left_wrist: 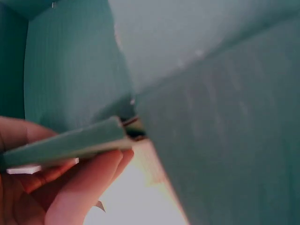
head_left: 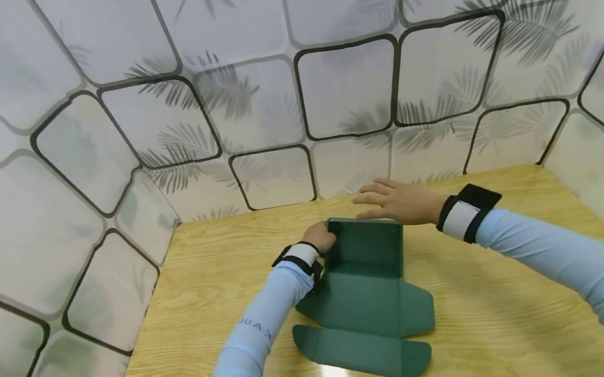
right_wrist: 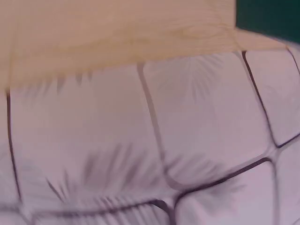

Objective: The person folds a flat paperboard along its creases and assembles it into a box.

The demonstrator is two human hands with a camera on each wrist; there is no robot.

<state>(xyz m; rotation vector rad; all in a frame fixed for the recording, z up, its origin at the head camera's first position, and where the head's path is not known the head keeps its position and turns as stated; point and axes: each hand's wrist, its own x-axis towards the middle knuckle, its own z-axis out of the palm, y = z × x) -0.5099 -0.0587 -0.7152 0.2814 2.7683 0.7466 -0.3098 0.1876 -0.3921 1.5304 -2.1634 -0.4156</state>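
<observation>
Left grip (head_left: 319,236) pinches a box (head_left: 359,303) on the woodgrain table (head_left: 499,315) (leaf-patterned wall (head_left: 348,88)), right grip (head_left: 405,202) unclenched.

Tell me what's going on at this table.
A person is handling a green cardboard box on a wooden table. The left hand grips the box's left wall between thumb and fingers. The right hand is spread out by the far edge; whether it touches is hard to tell. At this moment the box stands open, with walls raised at the far end and the lid and its flaps spread toward the person.
</observation>
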